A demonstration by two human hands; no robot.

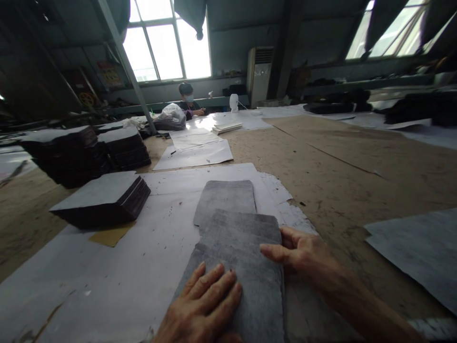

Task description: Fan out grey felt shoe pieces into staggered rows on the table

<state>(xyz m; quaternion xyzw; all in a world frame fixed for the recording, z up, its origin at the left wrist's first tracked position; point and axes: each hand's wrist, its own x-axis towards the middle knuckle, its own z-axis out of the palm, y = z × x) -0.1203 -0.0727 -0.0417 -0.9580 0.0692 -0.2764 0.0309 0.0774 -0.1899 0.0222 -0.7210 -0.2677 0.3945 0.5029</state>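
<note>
Several grey sheets [246, 238] lie fanned out in an overlapping stack in front of me. My left hand [205, 302] rests flat on the lower left part of them, its fingers stretched forward. At the right edge of the stack, my right hand [303, 252] has its thumb on top and its other fingers at the side and partly under the edge. Just beyond the stack, another grey piece [226, 197] with rounded corners lies on the white paper [143, 267], partly covered by the fanned sheets.
A pile of dark-edged sheets [103, 197] sits at the left on a yellowish piece [112, 234], with taller piles [66, 155] behind. A grey sheet [421, 247] lies at the right. Across the table is a masked person [188, 102]; a pole [126, 66] stands at the left.
</note>
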